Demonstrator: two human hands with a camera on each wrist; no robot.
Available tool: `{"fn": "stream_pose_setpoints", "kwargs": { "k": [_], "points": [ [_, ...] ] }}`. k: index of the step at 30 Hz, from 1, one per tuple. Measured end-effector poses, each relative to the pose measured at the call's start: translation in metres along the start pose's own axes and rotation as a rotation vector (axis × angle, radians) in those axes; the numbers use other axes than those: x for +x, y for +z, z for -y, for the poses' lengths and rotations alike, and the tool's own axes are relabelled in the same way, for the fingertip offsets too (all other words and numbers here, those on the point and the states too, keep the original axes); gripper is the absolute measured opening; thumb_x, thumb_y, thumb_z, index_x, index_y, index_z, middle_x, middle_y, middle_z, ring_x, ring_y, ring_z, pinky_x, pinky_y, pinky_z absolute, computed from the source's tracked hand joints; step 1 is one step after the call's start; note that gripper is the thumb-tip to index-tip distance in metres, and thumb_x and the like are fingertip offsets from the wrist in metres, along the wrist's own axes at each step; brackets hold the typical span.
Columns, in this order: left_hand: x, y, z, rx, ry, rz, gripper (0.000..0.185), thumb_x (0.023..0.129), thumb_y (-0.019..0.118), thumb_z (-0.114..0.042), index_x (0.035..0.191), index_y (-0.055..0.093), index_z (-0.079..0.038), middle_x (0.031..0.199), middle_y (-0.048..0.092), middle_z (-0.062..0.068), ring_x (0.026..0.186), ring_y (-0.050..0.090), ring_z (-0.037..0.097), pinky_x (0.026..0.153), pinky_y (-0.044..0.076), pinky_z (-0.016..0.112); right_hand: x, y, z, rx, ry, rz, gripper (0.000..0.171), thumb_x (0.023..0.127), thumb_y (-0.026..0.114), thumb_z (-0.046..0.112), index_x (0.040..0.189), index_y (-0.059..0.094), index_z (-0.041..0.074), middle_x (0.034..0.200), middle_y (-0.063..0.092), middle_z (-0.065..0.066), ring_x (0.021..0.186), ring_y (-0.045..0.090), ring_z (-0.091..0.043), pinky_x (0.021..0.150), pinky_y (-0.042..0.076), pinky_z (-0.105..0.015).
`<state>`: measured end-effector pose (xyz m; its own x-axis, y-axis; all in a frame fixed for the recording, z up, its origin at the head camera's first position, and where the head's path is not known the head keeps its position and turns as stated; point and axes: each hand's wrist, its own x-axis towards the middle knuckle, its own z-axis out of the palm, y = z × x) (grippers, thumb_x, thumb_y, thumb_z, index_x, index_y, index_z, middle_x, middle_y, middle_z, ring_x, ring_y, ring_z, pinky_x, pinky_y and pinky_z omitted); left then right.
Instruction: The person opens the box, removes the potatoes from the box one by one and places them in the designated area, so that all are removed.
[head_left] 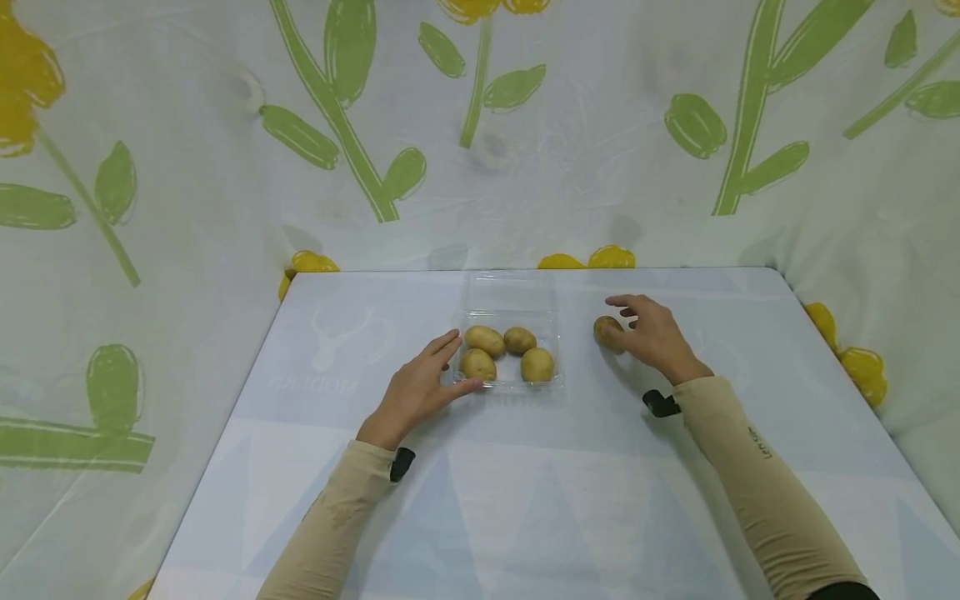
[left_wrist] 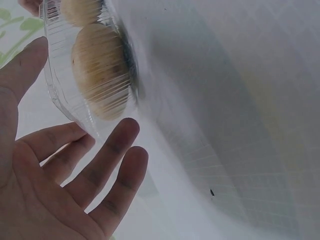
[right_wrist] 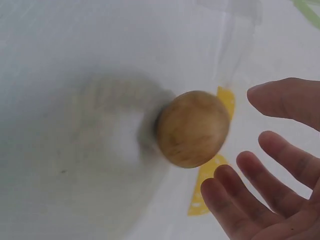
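Observation:
A clear plastic container (head_left: 510,387) lies on the table with its lid (head_left: 512,292) laid back behind it. Inside sit several potatoes (head_left: 537,365); some show through the ribbed wall in the left wrist view, one potato (left_wrist: 100,65) nearest. My left hand (head_left: 420,387) is at the container's left front corner, thumb (left_wrist: 30,65) and fingers spread and touching its edge. To the right of the container, a single potato (right_wrist: 193,129) rests on the table. My right hand (head_left: 654,337) is beside and above it, fingers loosely extended and apart from the potato in the right wrist view.
A white table (head_left: 525,500) with pale blue patterns bears everything. Behind it and at its sides hangs a white cloth (head_left: 585,167) printed with green stems and yellow flowers. The table's back edge runs just beyond the lid.

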<state>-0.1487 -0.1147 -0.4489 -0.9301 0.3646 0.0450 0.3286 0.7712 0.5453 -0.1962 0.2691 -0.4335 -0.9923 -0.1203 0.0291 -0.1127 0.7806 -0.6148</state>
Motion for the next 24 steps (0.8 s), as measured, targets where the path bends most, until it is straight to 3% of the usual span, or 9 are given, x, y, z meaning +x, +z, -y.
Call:
{"fn": "stream_pose_setpoints", "kwargs": {
  "k": [9,18,24],
  "points": [
    [0.001,0.000,0.000,0.004,0.000,-0.003,0.088,0.089,0.071,-0.059,0.156,0.041,-0.010,0.163,0.034,-0.003,0.113,0.067,0.021,0.087,0.054,0.048,0.002,-0.004,0.022,0.031,-0.094,-0.031,0.048,0.093,0.073,0.016,0.138,0.059,0.003,0.136,0.058,-0.022,0.119,0.059,-0.041,0.098,0.051,-0.053],
    [0.001,0.000,-0.001,0.000,-0.015,0.007,0.089,0.088,0.071,-0.060,0.156,0.041,-0.011,0.163,0.033,-0.006,0.115,0.066,0.020,0.091,0.053,0.049,0.002,-0.002,0.051,0.063,-0.159,0.025,0.049,0.092,0.074,0.016,0.138,0.060,0.006,0.140,0.057,-0.017,0.119,0.061,-0.039,0.095,0.053,-0.049],
    [0.000,0.000,0.000,-0.004,-0.012,0.003,0.089,0.088,0.071,-0.060,0.156,0.041,-0.009,0.163,0.034,-0.004,0.114,0.066,0.021,0.091,0.053,0.048,0.002,0.005,0.074,0.061,-0.243,0.116,0.048,0.091,0.076,0.013,0.136,0.061,0.004,0.139,0.059,-0.015,0.115,0.064,-0.038,0.094,0.055,-0.047]
  ]
}}
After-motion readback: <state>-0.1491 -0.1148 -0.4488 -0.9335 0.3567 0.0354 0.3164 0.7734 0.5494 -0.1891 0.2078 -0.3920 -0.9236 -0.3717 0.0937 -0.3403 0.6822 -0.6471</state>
